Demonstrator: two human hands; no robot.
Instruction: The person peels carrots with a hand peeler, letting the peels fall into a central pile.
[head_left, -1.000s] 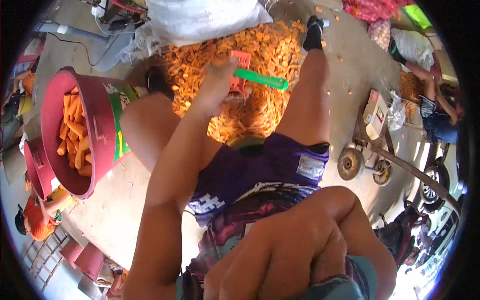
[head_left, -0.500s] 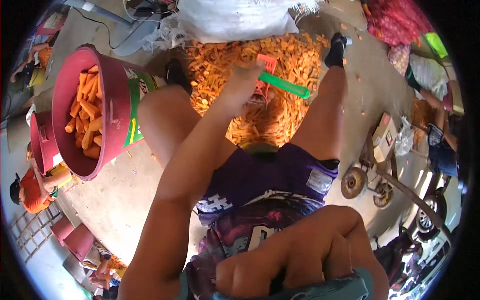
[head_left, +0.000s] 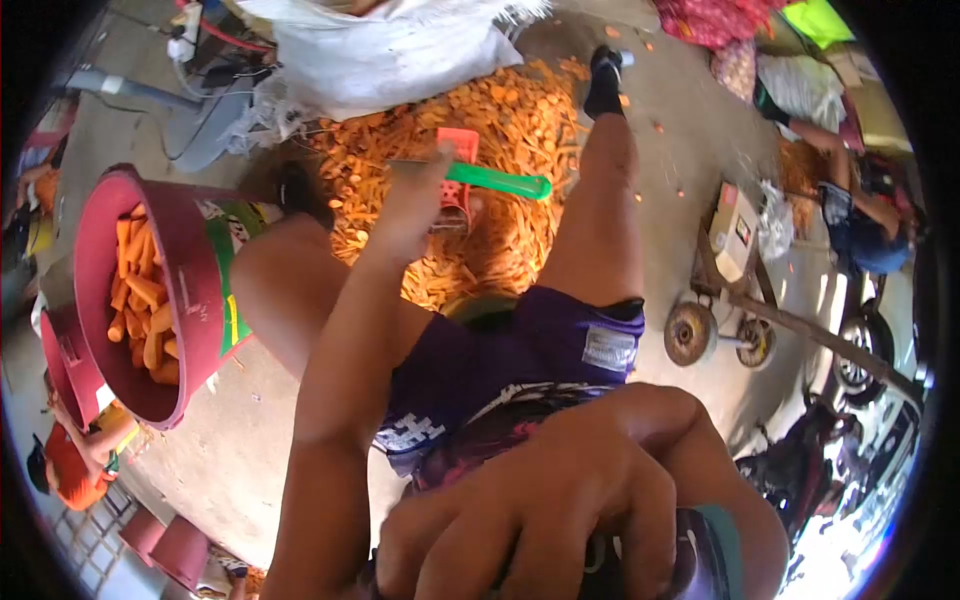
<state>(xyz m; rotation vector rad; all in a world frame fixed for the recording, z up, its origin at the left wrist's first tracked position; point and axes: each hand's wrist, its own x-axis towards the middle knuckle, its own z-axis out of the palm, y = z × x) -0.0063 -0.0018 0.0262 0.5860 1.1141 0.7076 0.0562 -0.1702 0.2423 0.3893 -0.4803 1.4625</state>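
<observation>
My left hand (head_left: 412,205) is closed around a green-handled tool (head_left: 500,181), which looks like a knife, and a red perforated plastic tool (head_left: 458,150). The green handle sticks out to the right of the fist, and a dark, thin part shows on its left. Under this hand, between my legs, lies a heap of orange carrot peelings and slices (head_left: 500,110). Close to the camera, at the bottom, is my right hand (head_left: 540,490), its fingers bent and somewhat apart in front of my shirt. Its fingertips are partly cut off, and no object shows in it.
A large red tub (head_left: 185,330) of peeled carrots (head_left: 145,300) stands on the left. A white sack (head_left: 380,55) sits beyond the peelings. To the right is a wheeled cart (head_left: 735,300) with a carton. Other people (head_left: 865,215) sit at both sides.
The view has shifted, so the heap and sack appear further left. My right hand has come nearer the camera, its fingers more spread. The left hand keeps both tools.
</observation>
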